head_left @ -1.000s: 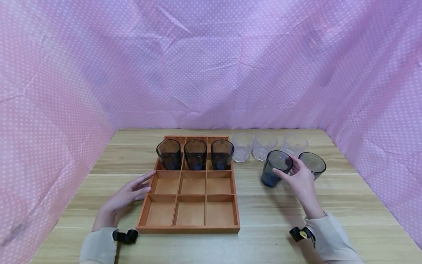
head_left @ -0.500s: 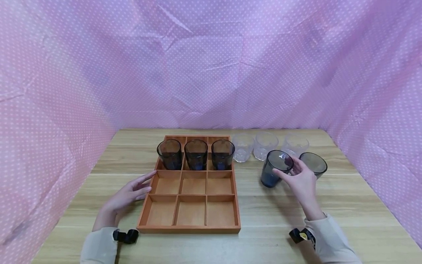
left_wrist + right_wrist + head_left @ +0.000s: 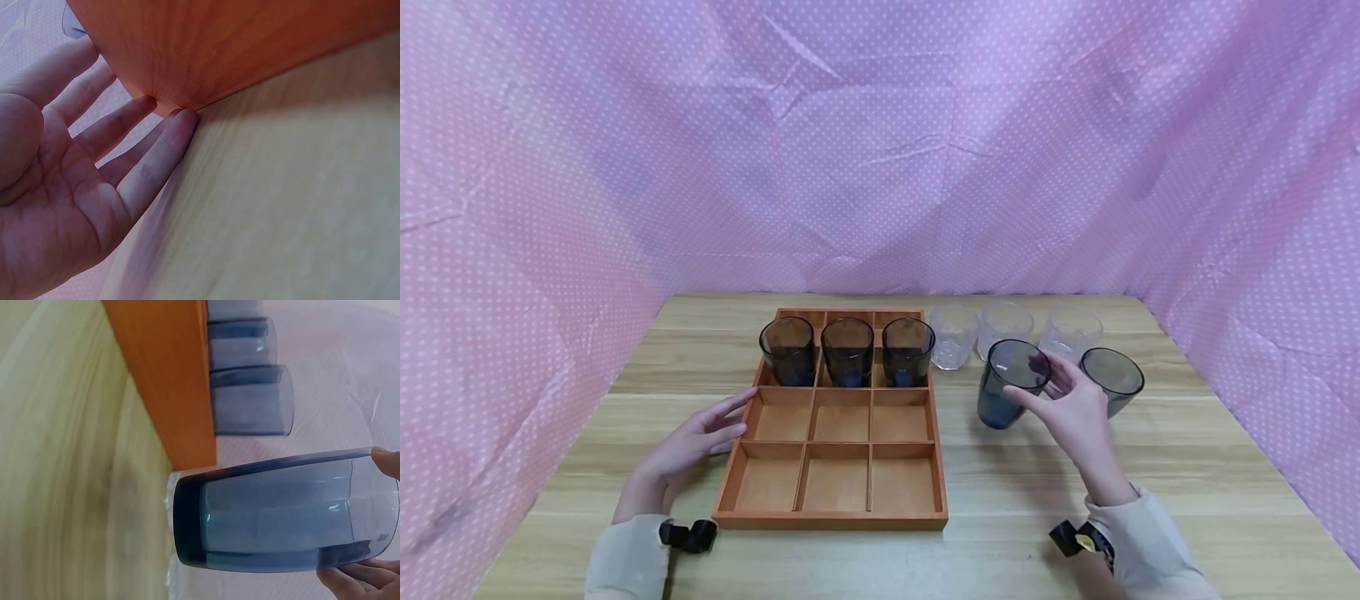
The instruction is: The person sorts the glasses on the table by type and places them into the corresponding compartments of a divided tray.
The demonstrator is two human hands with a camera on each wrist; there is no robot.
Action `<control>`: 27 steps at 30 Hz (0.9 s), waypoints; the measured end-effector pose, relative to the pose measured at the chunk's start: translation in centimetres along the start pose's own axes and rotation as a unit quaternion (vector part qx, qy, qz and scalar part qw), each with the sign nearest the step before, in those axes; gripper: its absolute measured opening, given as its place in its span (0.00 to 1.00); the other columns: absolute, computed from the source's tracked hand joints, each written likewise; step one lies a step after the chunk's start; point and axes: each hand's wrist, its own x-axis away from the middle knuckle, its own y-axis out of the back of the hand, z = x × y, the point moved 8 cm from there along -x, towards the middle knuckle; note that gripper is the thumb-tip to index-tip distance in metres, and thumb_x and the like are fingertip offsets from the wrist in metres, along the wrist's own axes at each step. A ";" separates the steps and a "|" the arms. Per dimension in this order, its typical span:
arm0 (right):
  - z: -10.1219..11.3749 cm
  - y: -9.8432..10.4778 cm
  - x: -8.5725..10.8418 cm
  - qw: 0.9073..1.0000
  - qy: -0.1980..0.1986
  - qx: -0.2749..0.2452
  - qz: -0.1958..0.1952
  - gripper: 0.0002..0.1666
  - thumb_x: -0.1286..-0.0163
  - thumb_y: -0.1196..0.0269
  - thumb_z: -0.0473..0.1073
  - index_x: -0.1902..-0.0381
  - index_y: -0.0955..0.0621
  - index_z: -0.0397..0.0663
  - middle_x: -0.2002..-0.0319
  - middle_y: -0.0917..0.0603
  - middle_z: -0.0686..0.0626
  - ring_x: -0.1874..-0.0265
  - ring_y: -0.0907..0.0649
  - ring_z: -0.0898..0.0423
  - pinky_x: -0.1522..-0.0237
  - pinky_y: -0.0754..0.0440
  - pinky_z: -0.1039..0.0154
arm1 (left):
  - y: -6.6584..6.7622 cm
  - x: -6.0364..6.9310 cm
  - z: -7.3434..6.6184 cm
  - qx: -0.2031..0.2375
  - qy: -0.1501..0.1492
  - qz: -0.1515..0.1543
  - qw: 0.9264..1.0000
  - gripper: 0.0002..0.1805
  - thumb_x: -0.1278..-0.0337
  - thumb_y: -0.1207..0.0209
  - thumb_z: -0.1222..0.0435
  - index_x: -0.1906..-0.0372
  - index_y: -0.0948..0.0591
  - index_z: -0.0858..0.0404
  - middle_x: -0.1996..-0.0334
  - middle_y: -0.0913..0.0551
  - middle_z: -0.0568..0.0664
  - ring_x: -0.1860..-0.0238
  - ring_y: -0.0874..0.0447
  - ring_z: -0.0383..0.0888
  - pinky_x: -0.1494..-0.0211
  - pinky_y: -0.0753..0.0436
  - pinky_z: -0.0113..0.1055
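1. Right hand (image 3: 1078,417): thumb and fingers are curving around the upper part of a smoky blue-grey glass (image 3: 998,404), the thumb bearing on the near side and the fingers on the far side. The grip is leaving the mouth uncovered.
2. Held glass: it is leaning slightly, mouth upward, over the table (image 3: 985,550) to the right of the tray (image 3: 831,522). In the right wrist view its base is appearing clear of the tabletop.
3. Left hand (image 3: 688,442): fingers are extending, spread and nearly straight, with tips touching the tray's left outer wall; it is grasping nothing.
4. Second dark glass (image 3: 1116,379): it is standing just beside the right hand, on its outer side, partly hidden.
5. Clear glasses (image 3: 1004,325): three are standing in a line beyond the held glass, the leftmost just beside the tray.
6. Tray: three dark glasses (image 3: 847,362) are standing side by side across it, behind its two nearest rows of compartments.
7. Surroundings: pink-lilac dotted cloth (image 3: 880,167) is hanging behind the table and along both sides.
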 end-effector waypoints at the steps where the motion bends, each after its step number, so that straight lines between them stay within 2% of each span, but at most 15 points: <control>1: 0.3 -0.1 0.1 1.000 0.003 -0.002 0.004 0.45 0.50 0.23 0.47 0.35 0.27 0.41 0.42 0.19 0.40 0.41 0.21 0.47 0.54 0.26 0.85 | 0.0 0.0 0.0 0.000 0.002 0.001 1.000 0.34 0.28 0.49 0.61 0.23 0.47 0.57 0.24 0.51 0.66 0.27 0.53 0.64 0.42 0.24 0.30; 7: 1.8 -1.0 0.5 0.999 0.028 -0.011 0.021 0.44 0.50 0.23 0.47 0.36 0.27 0.41 0.43 0.18 0.40 0.41 0.20 0.47 0.55 0.27 0.86 | 0.0 0.0 -0.1 -0.019 0.008 0.001 1.000 0.33 0.28 0.50 0.61 0.23 0.47 0.58 0.24 0.51 0.67 0.27 0.48 0.65 0.38 0.23 0.47; 9: 2.3 -1.3 0.6 0.999 0.033 -0.013 0.024 0.44 0.51 0.22 0.47 0.37 0.26 0.42 0.44 0.17 0.41 0.42 0.20 0.48 0.55 0.26 0.86 | 0.0 0.1 -0.1 -0.024 0.005 0.001 1.000 0.33 0.28 0.50 0.61 0.23 0.47 0.58 0.24 0.52 0.67 0.27 0.49 0.66 0.38 0.23 0.47; 14: 3.5 -1.9 1.1 0.999 0.039 -0.019 0.031 0.43 0.52 0.22 0.47 0.39 0.24 0.43 0.45 0.16 0.42 0.43 0.19 0.49 0.55 0.25 0.84 | -0.1 0.1 -0.1 -0.015 0.007 0.002 1.000 0.34 0.28 0.50 0.61 0.23 0.47 0.57 0.24 0.51 0.67 0.28 0.46 0.65 0.40 0.22 0.36; 19: 4.4 -2.4 1.4 0.998 0.047 -0.019 0.042 0.42 0.53 0.21 0.47 0.39 0.24 0.45 0.45 0.16 0.44 0.43 0.19 0.51 0.51 0.21 0.77 | -0.2 0.0 -0.1 0.007 -0.001 0.008 1.000 0.34 0.28 0.50 0.62 0.23 0.47 0.57 0.24 0.51 0.67 0.27 0.49 0.64 0.44 0.24 0.26; 24: 5.4 -3.2 1.8 0.996 0.052 -0.038 0.062 0.43 0.53 0.21 0.47 0.38 0.24 0.46 0.44 0.17 0.44 0.43 0.19 0.52 0.50 0.21 0.75 | -0.3 0.1 -0.1 0.009 -0.001 0.006 1.000 0.34 0.28 0.50 0.62 0.23 0.47 0.57 0.24 0.50 0.66 0.29 0.44 0.61 0.44 0.24 0.25; 27: 6.0 -3.9 2.0 0.995 0.051 -0.050 0.077 0.42 0.53 0.21 0.46 0.39 0.24 0.47 0.44 0.17 0.44 0.42 0.20 0.51 0.47 0.20 0.69 | -0.2 0.1 0.0 0.002 0.001 0.004 1.000 0.34 0.28 0.49 0.61 0.23 0.47 0.56 0.24 0.50 0.65 0.29 0.43 0.61 0.43 0.24 0.28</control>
